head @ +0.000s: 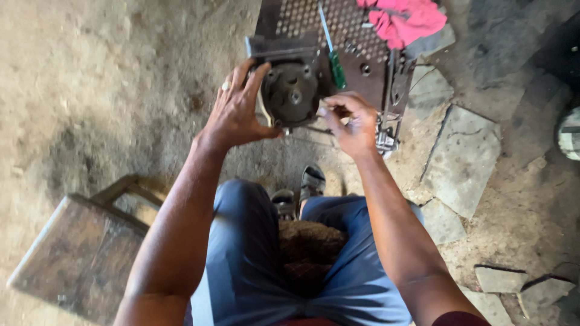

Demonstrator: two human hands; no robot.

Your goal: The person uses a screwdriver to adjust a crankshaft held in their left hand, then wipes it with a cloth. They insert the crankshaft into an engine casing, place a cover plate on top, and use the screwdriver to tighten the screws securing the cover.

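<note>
The left hand [238, 111] grips a dark round metal engine part [292, 93] over the perforated metal plate [356, 36]. The right hand [353, 124] is half curled, fingertips pinched beside the part, near a green screwdriver [336, 67].

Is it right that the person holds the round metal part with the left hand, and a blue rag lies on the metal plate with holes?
Not quite. The head view shows the rag is pink, not blue. The left hand does hold the round metal part, over the plate with holes.

hands [241, 108] 2 | metal part [292, 93] 1 | screwdriver [333, 60] 1 (green handle) | pink rag [403, 19] 1
</note>
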